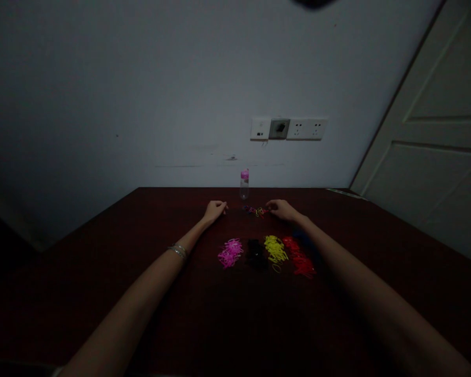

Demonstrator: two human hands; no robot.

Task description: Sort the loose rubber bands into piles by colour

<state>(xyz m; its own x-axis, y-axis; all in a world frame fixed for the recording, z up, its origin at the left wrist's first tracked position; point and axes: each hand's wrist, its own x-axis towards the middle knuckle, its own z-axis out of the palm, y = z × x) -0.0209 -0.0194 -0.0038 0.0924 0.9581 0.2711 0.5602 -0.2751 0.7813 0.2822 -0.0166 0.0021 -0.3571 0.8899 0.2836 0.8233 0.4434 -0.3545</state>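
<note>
My left hand point(215, 210) rests on the dark red table, its fingers curled together; whether anything is between them is too small to tell. My right hand point(280, 209) has its fingers closed at the right edge of a small mixed-colour cluster of bands point(258, 211); what the fingertips grip is too small to make out. Nearer to me lie piles of pink bands point(231, 253), black bands point(256, 254), yellow bands point(275, 250) and red bands point(299, 257). Blue bands point(305, 240) are partly hidden beside my right forearm.
A clear bottle with a pink cap point(244, 186) stands at the table's back, behind the mixed cluster. Sockets and switches point(288, 129) are on the wall behind. A white panelled door point(435, 141) is at the right. The table's back edge point(188, 188) meets the wall.
</note>
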